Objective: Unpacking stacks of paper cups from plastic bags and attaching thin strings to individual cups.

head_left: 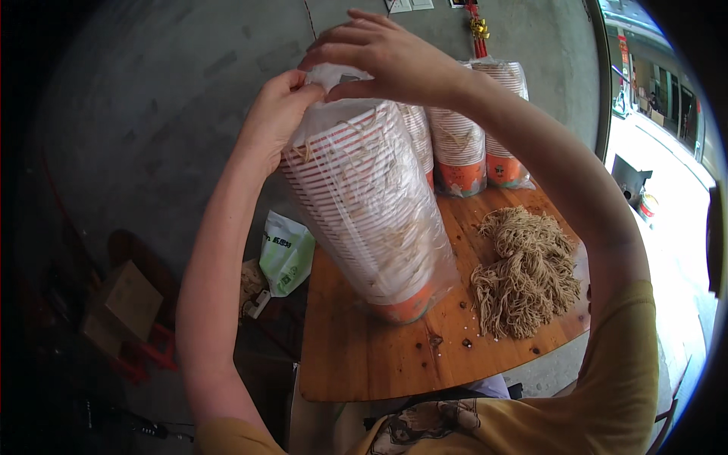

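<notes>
A tall stack of white paper cups [364, 205] with an orange base stands on the wooden table [356, 364], inside a clear plastic bag [413, 220]. The stack leans, its top toward the far left. My left hand [277, 117] pinches the bag's edge at the top of the stack. Just above the bag's mouth is my right hand [379, 57], fingers apart and slightly bent, its thumb close to the plastic; any grip there does not show. Right of the stack lies a heap of thin, tangled beige strands [527, 273], noodle-like or string-like.
More bagged cup stacks [459, 152] stand at the table's far side. Left of the table are a green and white packet [287, 254], a cardboard box [125, 307] and a red stool [155, 353]. A bright doorway [660, 152] opens at the right.
</notes>
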Action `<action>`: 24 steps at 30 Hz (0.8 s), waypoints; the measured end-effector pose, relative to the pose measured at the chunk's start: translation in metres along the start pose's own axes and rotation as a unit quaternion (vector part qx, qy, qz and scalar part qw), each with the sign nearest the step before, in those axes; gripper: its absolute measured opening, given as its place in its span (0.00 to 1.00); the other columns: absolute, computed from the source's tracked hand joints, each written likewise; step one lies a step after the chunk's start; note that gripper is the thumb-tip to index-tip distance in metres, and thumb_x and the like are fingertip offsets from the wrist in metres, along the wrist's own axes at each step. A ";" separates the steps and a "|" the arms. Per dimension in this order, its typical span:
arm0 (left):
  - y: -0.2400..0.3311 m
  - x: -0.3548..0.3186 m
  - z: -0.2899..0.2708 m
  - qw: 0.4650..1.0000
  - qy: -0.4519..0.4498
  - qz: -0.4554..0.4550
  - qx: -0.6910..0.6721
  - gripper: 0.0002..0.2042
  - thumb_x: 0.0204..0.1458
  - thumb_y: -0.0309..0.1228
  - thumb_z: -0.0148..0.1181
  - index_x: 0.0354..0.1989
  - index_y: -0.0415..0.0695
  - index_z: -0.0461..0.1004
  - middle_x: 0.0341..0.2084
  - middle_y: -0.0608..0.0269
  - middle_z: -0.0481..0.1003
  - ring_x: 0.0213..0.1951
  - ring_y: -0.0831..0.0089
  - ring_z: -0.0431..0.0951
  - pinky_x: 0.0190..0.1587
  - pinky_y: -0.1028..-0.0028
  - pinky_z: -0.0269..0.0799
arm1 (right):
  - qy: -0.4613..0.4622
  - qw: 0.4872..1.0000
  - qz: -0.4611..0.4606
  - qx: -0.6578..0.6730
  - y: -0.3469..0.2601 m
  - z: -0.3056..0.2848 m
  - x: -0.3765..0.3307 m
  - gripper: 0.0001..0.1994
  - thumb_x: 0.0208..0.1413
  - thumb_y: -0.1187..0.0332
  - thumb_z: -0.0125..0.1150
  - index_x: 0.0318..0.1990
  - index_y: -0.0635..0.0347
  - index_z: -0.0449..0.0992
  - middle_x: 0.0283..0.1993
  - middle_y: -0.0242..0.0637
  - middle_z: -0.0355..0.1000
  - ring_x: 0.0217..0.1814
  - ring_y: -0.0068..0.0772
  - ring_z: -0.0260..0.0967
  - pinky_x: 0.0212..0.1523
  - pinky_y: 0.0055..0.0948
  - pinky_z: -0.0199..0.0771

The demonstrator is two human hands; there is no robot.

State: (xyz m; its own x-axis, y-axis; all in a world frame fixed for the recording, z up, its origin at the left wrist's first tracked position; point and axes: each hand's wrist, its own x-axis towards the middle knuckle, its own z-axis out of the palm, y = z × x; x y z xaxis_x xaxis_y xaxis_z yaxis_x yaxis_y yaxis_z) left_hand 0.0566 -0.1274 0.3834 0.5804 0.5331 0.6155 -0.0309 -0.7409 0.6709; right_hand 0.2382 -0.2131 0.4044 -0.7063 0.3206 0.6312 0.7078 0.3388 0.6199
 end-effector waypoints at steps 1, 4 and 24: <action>0.002 -0.003 0.003 1.000 0.003 -0.009 -0.015 0.09 0.54 0.29 0.55 0.39 0.38 0.72 0.33 0.65 0.75 0.36 0.77 0.73 0.41 0.77 0.67 | 0.000 1.000 0.002 -0.001 0.000 0.003 0.001 0.27 0.54 0.51 0.57 0.58 0.55 0.64 0.55 0.41 0.65 0.62 0.45 0.57 0.63 0.42 0.52; 0.005 -0.002 0.002 0.999 -0.012 -0.029 -0.026 0.08 0.53 0.29 0.55 0.39 0.39 0.72 0.33 0.66 0.75 0.37 0.78 0.72 0.42 0.78 0.66 | 0.171 0.972 -0.102 -0.122 0.000 0.015 0.002 0.11 0.53 0.58 0.60 0.40 0.51 0.73 0.33 0.28 0.72 0.39 0.28 0.71 0.46 0.37 0.70; 0.006 -0.008 -0.006 0.997 -0.024 -0.057 -0.039 0.06 0.49 0.29 0.58 0.34 0.42 0.72 0.28 0.69 0.71 0.33 0.80 0.68 0.38 0.80 0.64 | -0.023 0.958 0.173 0.228 -0.003 0.026 -0.001 0.09 0.58 0.64 0.53 0.41 0.60 0.71 0.34 0.41 0.75 0.36 0.39 0.72 0.40 0.34 0.70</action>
State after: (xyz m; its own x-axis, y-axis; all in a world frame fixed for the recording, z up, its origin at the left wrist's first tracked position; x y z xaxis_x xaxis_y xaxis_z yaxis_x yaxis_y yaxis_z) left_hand 0.0469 -0.1335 0.3849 0.6216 0.5910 0.5141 -0.0247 -0.6412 0.7669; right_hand 0.2361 -0.1921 0.3897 -0.4378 0.5185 0.7345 0.8270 0.5528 0.1027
